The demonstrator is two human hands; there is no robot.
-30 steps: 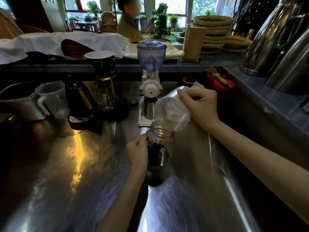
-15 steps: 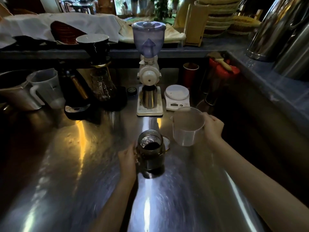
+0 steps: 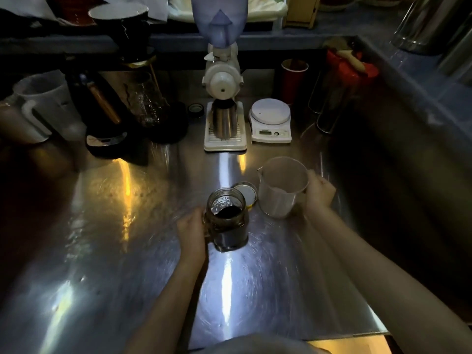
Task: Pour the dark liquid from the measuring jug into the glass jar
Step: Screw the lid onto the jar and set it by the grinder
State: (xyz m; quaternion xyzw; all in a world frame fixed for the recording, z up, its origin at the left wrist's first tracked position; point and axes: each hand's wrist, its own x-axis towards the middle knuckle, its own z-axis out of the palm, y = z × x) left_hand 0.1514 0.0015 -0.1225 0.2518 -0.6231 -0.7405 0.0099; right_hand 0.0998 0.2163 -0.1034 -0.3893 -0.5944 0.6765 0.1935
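Hands at a steel counter [image 3: 127,251], seen from the head camera. The left hand [image 3: 192,232] is curled around the left side of the glass jar [image 3: 228,219], fingers closed on what appears to be its handle. The jar stands upright on the counter, long axis vertical, mouth upward, and holds dark liquid [image 3: 226,212] to just below its neck. The right hand [image 3: 319,194] is closed on the handle side of the measuring jug [image 3: 282,186], gripping it from the right. The jug is upright with its long axis vertical, its open top upward and its spout pointing left and away from the person; it looks empty, and whether its base touches the counter cannot be told. Between the hands, a round lid [image 3: 245,194] lies flat just beyond the jar and just left of the jug. The two hands are apart, each clamped on its own vessel. Farther from the hands stand a grinder [image 3: 223,80] with a metal cup [image 3: 223,121] under it, and, right of that, a white scale [image 3: 270,118].
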